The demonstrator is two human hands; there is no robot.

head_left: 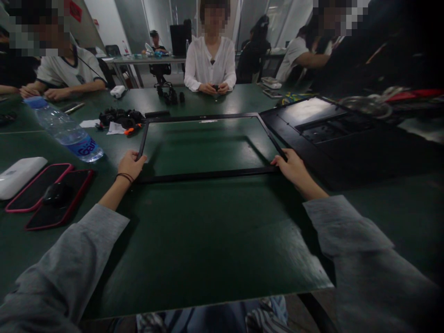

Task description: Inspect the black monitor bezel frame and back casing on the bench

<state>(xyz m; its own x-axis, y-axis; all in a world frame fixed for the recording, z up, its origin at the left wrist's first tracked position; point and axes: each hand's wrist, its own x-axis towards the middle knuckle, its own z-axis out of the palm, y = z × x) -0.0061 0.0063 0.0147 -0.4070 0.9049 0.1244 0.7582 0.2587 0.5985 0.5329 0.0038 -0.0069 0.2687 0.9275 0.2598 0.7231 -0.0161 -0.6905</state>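
A thin black rectangular frame, like a laptop screen bezel (pixel 208 175), is held up over the green table (pixel 215 240), whose top shows through its opening. My left hand (pixel 131 165) grips the left side of the bezel, fingers curled round the edge. On the opposite side my right hand (pixel 290 165) pinches the bezel near its lower right corner. Right of the bezel lies a black laptop part (pixel 326 132) with a pale reflective panel, partly in shadow.
A water bottle (pixel 65 129), a white case (pixel 22 175), two red-edged phones (pixel 38 187) and a black mouse-like object (pixel 57 193) are at left. Black parts (pixel 120 119) lie behind the bezel's left corner. A person in white (pixel 211 60) sits opposite; others sit around.
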